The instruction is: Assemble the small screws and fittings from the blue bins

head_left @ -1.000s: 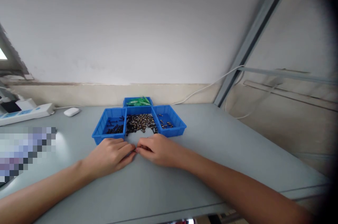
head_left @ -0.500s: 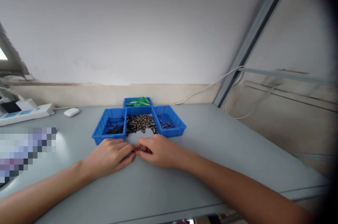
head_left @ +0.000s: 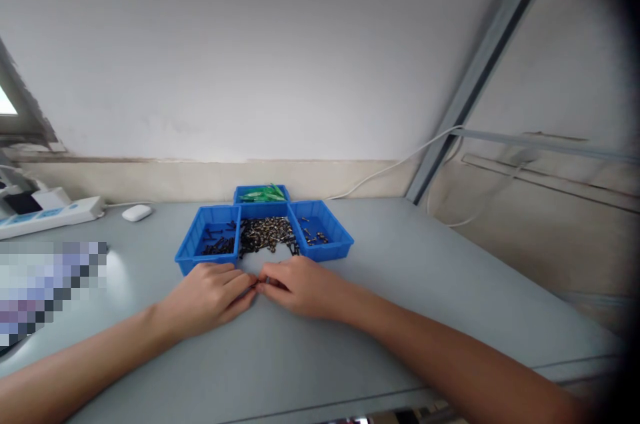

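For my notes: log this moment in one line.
left hand: pinching small part, mostly hidden; right hand: touching it; ahead: metal pieces

My left hand [head_left: 213,294] and right hand [head_left: 306,284] are bare, and so are my arms as far up as they show. My left forearm [head_left: 105,361] is slim and smooth, tapering toward the wrist [head_left: 156,319]; my right forearm [head_left: 440,347] has the same long, narrowing shape. My knuckles [head_left: 216,275] are softly rounded, my fingers [head_left: 240,284] slender, their nails too small to make out.

Small metal parts [head_left: 267,232] lie open on the near side, but blue trays [head_left: 327,252] wall their left, right and back.
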Tool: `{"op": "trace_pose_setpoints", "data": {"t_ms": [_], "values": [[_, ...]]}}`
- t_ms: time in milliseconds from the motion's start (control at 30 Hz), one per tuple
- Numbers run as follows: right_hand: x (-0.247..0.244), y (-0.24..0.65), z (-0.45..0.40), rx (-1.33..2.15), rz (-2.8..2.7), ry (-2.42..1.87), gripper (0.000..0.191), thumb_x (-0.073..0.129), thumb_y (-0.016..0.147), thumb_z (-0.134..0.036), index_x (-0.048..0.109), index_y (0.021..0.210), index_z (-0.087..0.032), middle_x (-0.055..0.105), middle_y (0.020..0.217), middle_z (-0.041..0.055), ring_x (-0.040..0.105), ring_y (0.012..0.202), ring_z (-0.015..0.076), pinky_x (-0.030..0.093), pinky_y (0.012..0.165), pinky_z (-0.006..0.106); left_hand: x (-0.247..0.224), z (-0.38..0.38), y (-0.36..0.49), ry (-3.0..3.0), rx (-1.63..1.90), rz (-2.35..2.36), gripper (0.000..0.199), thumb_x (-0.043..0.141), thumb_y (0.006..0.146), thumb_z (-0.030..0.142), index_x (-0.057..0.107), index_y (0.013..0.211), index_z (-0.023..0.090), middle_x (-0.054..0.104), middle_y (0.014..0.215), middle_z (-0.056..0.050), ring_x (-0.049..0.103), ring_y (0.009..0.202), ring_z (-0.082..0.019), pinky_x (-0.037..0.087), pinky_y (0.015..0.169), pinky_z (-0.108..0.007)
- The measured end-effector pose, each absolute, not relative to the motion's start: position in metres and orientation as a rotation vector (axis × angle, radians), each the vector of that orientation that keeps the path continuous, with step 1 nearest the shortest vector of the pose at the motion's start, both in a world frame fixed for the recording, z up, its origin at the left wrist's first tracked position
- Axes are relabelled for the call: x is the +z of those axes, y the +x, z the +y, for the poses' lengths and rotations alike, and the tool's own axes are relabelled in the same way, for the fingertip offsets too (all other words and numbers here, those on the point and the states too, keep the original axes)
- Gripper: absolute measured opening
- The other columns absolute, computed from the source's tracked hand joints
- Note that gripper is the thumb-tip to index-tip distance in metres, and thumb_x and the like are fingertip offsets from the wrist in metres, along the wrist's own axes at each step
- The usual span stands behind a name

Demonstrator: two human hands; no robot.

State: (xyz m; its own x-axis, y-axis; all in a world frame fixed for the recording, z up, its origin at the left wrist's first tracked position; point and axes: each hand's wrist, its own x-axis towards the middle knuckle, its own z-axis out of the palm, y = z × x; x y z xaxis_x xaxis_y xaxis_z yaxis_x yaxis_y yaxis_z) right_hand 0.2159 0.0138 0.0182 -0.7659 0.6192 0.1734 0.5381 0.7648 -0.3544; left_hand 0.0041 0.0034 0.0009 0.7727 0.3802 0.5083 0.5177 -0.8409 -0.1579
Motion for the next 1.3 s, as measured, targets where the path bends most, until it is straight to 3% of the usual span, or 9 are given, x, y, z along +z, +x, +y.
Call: {"op": "trace_pose_setpoints", "data": {"t_ms": [267, 533, 667, 933, 1100, 1300], "values": [[0.0203, 0.2155, 0.0149, 0.373, -2.693, -0.883, 0.029, 0.041, 0.094, -0.032, 0.059, 0.079, -0.016, 0.064, 0.072, 0.0021, 0.054, 0.064, 0.0128, 0.033, 0.057, 0.024, 0.0006, 0.0028, 0.0038, -2.673, -0.708, -0.694, 0.025, 0.040, 0.096, 0.024, 0.059, 0.083, 0.016, 0.056, 0.059, 0.001, 0.055, 0.053, -0.013, 0.041, 0.051, -0.025], [0.0208, 0.2165, 0.0161, 0.523, -2.641, -0.933, 0.031, 0.042, 0.094, -0.040, 0.061, 0.087, -0.017, 0.064, 0.073, 0.0026, 0.056, 0.067, 0.0139, 0.035, 0.059, 0.024, 0.0018, 0.0027, 0.0037, -2.665, -0.703, -0.679, 0.028, 0.039, 0.096, 0.025, 0.059, 0.080, 0.015, 0.057, 0.060, 0.001, 0.056, 0.054, -0.012, 0.042, 0.051, -0.024], [0.0189, 0.2156, 0.0166, 0.605, -2.618, -0.895, 0.027, 0.045, 0.092, -0.035, 0.060, 0.079, -0.017, 0.061, 0.066, -0.0004, 0.053, 0.061, 0.0112, 0.034, 0.056, 0.022, 0.0018, 0.0022, 0.0045, -2.670, -0.696, -0.699, 0.026, 0.040, 0.096, 0.025, 0.059, 0.080, 0.016, 0.056, 0.060, 0.001, 0.055, 0.054, -0.013, 0.041, 0.051, -0.025], [0.0145, 0.2135, 0.0169, 0.799, -2.460, -0.964, 0.014, 0.056, 0.085, -0.030, 0.062, 0.084, -0.018, 0.062, 0.067, -0.0021, 0.054, 0.061, 0.0108, 0.035, 0.054, 0.021, 0.0066, 0.0012, 0.0053, -2.664, -0.687, -0.698, 0.031, 0.037, 0.097, 0.025, 0.059, 0.077, 0.016, 0.057, 0.060, 0.001, 0.055, 0.053, -0.012, 0.042, 0.050, -0.024], [0.0183, 0.2127, 0.0146, 0.758, -2.460, -0.993, 0.023, 0.054, 0.087, -0.038, 0.063, 0.084, -0.017, 0.061, 0.066, -0.0013, 0.054, 0.062, 0.0114, 0.035, 0.055, 0.022, 0.0064, 0.0016, 0.0061, -2.647, -0.692, -0.681, 0.034, 0.035, 0.097, 0.025, 0.056, 0.071, 0.016, 0.054, 0.057, 0.001, 0.053, 0.050, -0.013, 0.040, 0.047, -0.025], [0.0162, 0.2125, 0.0140, 0.683, -2.489, -0.981, 0.017, 0.052, 0.086, -0.029, 0.061, 0.079, -0.017, 0.062, 0.067, -0.0013, 0.054, 0.060, 0.0103, 0.035, 0.055, 0.022, 0.0049, 0.0015, 0.0065, -2.655, -0.685, -0.668, 0.034, 0.037, 0.096, 0.024, 0.056, 0.069, 0.016, 0.053, 0.056, 0.001, 0.052, 0.049, -0.013, 0.040, 0.047, -0.026]]}}
